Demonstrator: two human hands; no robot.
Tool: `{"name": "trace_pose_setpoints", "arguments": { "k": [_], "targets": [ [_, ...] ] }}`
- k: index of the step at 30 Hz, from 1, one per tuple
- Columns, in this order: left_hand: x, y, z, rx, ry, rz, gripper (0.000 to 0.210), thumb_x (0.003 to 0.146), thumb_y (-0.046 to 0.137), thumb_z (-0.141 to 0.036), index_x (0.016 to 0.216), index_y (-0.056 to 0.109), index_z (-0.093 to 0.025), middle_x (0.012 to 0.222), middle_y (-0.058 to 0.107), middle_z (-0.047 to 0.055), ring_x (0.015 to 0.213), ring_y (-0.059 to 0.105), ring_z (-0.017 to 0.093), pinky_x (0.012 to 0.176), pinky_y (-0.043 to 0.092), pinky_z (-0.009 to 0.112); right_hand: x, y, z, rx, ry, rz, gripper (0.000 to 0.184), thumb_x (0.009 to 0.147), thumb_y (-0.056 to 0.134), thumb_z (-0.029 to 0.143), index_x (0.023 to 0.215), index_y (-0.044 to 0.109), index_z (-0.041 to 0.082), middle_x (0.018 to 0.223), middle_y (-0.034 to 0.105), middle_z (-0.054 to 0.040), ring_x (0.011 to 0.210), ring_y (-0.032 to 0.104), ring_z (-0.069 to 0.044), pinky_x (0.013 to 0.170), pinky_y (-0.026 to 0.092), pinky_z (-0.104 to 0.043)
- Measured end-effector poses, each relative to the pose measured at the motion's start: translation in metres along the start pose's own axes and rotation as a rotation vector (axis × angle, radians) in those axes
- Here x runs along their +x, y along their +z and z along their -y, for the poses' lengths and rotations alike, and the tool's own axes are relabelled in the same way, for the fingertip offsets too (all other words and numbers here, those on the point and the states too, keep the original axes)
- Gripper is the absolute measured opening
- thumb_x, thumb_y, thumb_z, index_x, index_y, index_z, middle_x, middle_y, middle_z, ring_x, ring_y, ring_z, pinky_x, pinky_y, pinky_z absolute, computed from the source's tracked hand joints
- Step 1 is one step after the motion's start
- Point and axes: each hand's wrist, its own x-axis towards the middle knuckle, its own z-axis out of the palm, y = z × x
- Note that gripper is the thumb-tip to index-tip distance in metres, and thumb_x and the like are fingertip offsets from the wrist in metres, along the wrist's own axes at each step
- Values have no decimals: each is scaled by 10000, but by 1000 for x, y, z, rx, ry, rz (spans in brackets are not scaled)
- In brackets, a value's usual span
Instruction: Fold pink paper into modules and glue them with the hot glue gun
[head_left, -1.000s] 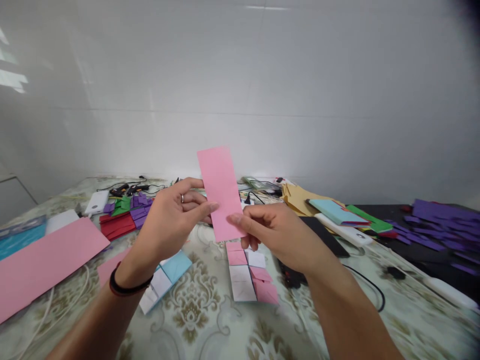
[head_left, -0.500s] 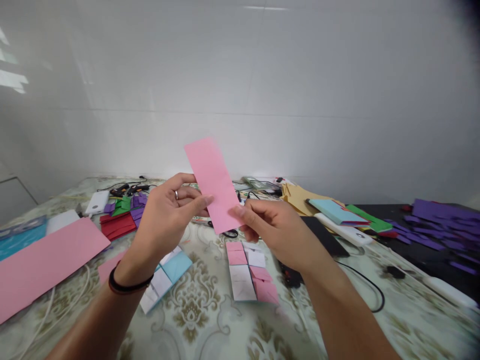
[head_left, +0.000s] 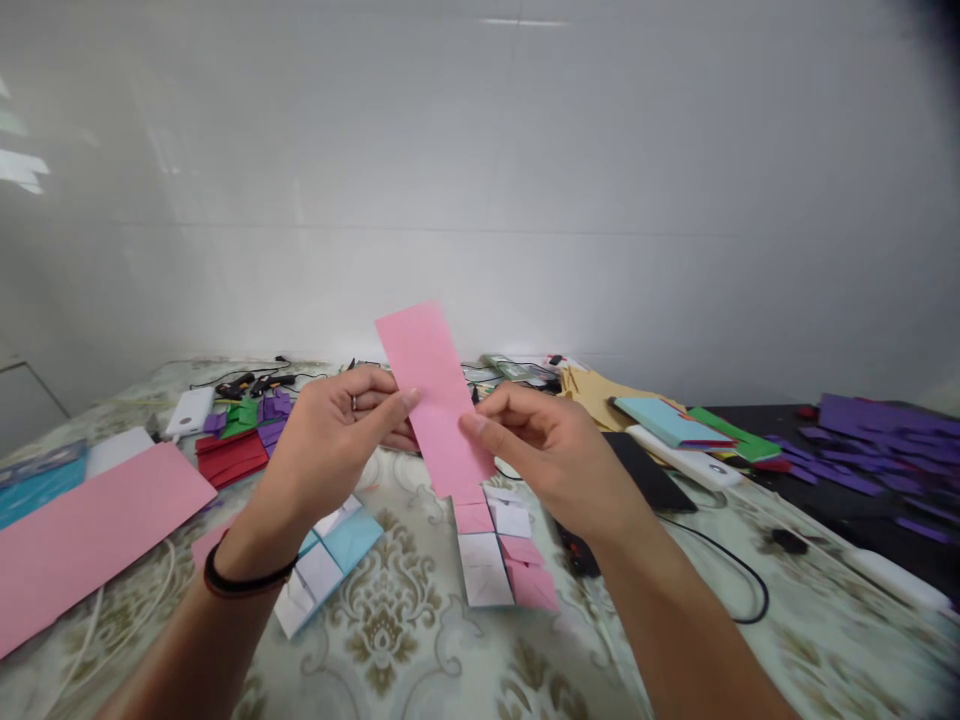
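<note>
Pinching pink strip (head_left: pixel 433 375) | left hand (head_left: pixel 335 430) at left edge | right hand (head_left: pixel 555 455) at right edge | hands nearly closed

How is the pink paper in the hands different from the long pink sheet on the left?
The pink strip is held up by the left hand and right hand; the long pink sheet lies on the table. The pink strip looks smaller, while the long pink sheet looks bigger and runs out of the picture. Both are pink and look flat.
</note>
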Motion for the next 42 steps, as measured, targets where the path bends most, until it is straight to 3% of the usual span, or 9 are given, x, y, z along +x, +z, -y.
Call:
{"name": "trace_pose_setpoints", "arguments": {
  "k": [3,6,12,17,21,26,30,35,42],
  "targets": [
    [-1,2,0,27,6,37,184,878,806,-336,774,754,-193,690,761,3,678,780,179,688,691,265,0,1,0,-8,26,-60,288,903,752,484,952,713,203,750,676,-3,645,573,-146,581,448,-269],
    [-2,4,1,27,-8,102,158,907,778,-330,828,779,-193,732,771,8,699,775,165,708,687,250,-1,2,-1,-17,14,-100,303,908,743,489,859,713,192,733,680,-12,620,549,-137,554,420,-263],
    [0,3,1,-6,31,-24,196,884,810,-341,763,739,-205,655,723,-25,642,755,149,704,689,250,0,0,0,-26,7,-55,280,909,751,461,837,696,196,685,636,17,572,482,-111,532,370,-254],
    [0,5,0,26,36,33,174,919,771,-290,774,756,-194,709,765,-6,681,772,153,694,676,229,0,1,0,-3,-31,-108,262,909,751,449,863,687,199,734,669,2,645,559,-135,579,422,-263],
    [-3,5,1,-26,74,32,96,921,780,-294,905,791,-199,778,793,-5,742,784,149,725,672,218,-1,-1,-1,1,-40,-73,249,926,740,418,842,676,193,718,655,11,637,548,-124,582,417,-261],
    [-3,3,3,-43,113,-49,101,883,812,-232,795,777,-197,667,751,-37,641,758,116,628,634,157,-1,-1,-2,-42,-42,-6,212,943,721,390,868,682,196,765,673,7,683,581,-128,624,440,-266],
    [-4,4,3,-28,106,20,73,837,843,-196,800,780,-194,683,762,-28,662,758,129,657,639,178,-1,0,-2,-41,-53,-29,203,953,711,399,897,689,205,750,672,14,682,582,-129,619,436,-265],
    [-4,4,5,29,101,57,158,893,816,-322,1029,813,-242,869,819,11,779,760,152,674,612,201,-3,-3,-1,-77,-73,35,224,970,693,362,805,672,212,685,614,37,617,514,-110,570,386,-260],
    [-3,0,7,180,133,79,134,916,787,-319,834,807,-215,753,762,-10,696,681,120,618,507,193,-5,0,1,-107,-73,65,203,992,669,351,844,681,213,711,630,32,631,510,-109,566,371,-260]
  ]
}}
